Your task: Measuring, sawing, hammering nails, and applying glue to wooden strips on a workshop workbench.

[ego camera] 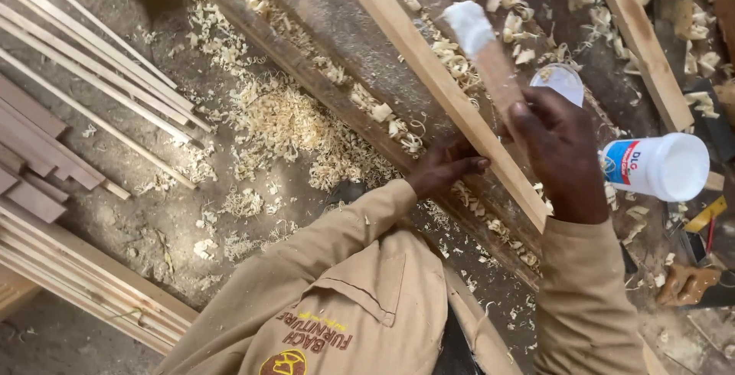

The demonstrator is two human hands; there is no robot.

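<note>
- Two hands work one pale wooden strip (pixel 452 99) lying slantwise on the desk (pixel 337 8).
- Left hand (pixel 444 167) clenches around the strip's near part from the left.
- Right hand (pixel 563 153), just right of the strip, grasps a glue-smeared wooden spreader (pixel 486 50).
- Strip's near end is hidden behind the right wrist; the white glue tub (pixel 658 167) stands right.

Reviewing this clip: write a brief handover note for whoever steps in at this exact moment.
Left hand steadies the long wooden strip on the workbench.
Right hand grips a flat wooden spreader, its tip coated in white glue, beside the strip's upper part.
Open white glue tub lies on its side to the right.
No glue is visible on the strip's upper face, so spreading looks still to do.
</note>
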